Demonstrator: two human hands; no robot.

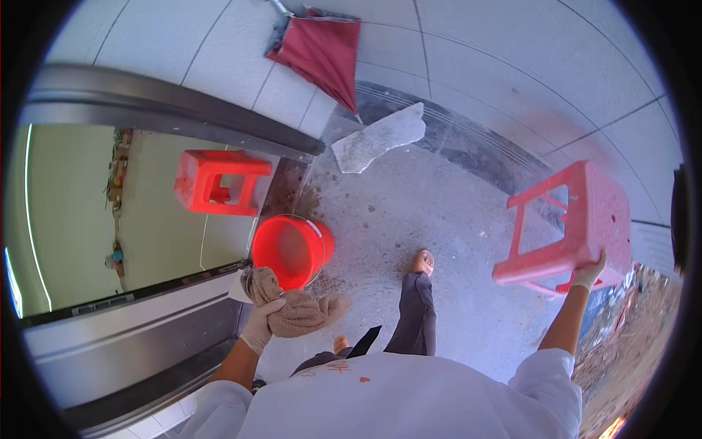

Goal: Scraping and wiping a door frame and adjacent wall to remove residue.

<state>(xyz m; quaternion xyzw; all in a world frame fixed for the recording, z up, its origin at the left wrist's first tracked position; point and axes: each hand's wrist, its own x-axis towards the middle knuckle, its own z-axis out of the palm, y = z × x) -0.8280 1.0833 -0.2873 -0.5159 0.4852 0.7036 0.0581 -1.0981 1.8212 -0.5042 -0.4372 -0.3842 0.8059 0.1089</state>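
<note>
A bunched brown cloth (299, 313) is gripped in my gloved left hand (260, 324), close to the near side of a red plastic bucket (324, 241). Cloudy liquid shows inside the bucket, and its wire handle rests against the rim. Out to the right, my gloved right hand (589, 271) grasps the seat edge of a pale red plastic stool (592, 214). The stool's legs point left toward the middle of the view. Part of that hand is hidden behind the seat edge.
Another red plastic stool (197, 181) stands beyond the doorway sill at left. A folded maroon umbrella (323, 52) leans on the tiled wall, with a broken pale slab (381, 137) below it. A metal door frame (164, 123) borders the doorway. Rough ground (630, 351) lies at right.
</note>
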